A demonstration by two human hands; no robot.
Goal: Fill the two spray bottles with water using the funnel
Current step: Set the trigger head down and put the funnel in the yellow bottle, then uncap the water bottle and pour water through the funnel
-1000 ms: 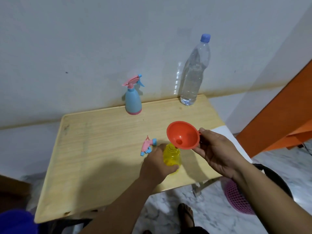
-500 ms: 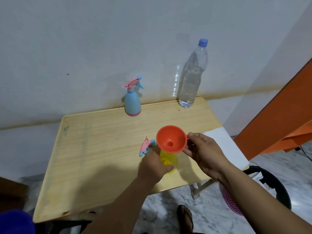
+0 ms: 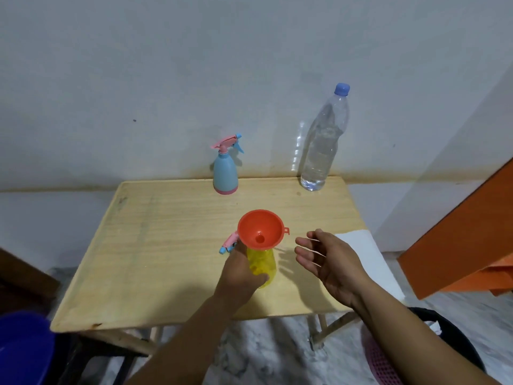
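A: What is seen of the surface and the room?

B: A pale wooden worktop [image 3: 166, 245] with a fine grain and a low raised lip is set against a plain matt grey-white wall [image 3: 166, 65]. Below it, a marbled grey-and-white floor [image 3: 263, 351] is seen. At the far left a glossy blue rounded thing [image 3: 22, 348] is cut off by the edge; at the far right a flat orange panel [image 3: 458, 245] is leaned at a slant, with a pink mesh basket [image 3: 380, 362] low beside the right forearm.

A: And the materials, from left to right?

B: Beyond the left hand [image 3: 238, 273], near the wall, an opaque blue spray bottle [image 3: 225, 173] is stood upright, smooth, pear-shaped, with a pink base and pink trigger head. A loose pink-and-blue spray head [image 3: 229, 243] is lain on the wood just past the left hand's knuckles. The translucent yellow spray bottle [image 3: 262, 262] is gripped by the left hand, fingers wrapped round its body. A glossy orange-red funnel [image 3: 260, 229], conical with a small tab on its rim, is seated in that bottle's neck.

A: And the right side?

B: The right hand [image 3: 330, 259] is held open just beside the funnel, fingers spread and loosely extended, nothing gripped. A white sheet [image 3: 366, 254] is lain beneath it. Far beyond it, by the wall, a tall clear ribbed plastic water bottle [image 3: 323, 143] with a blue cap is stood.
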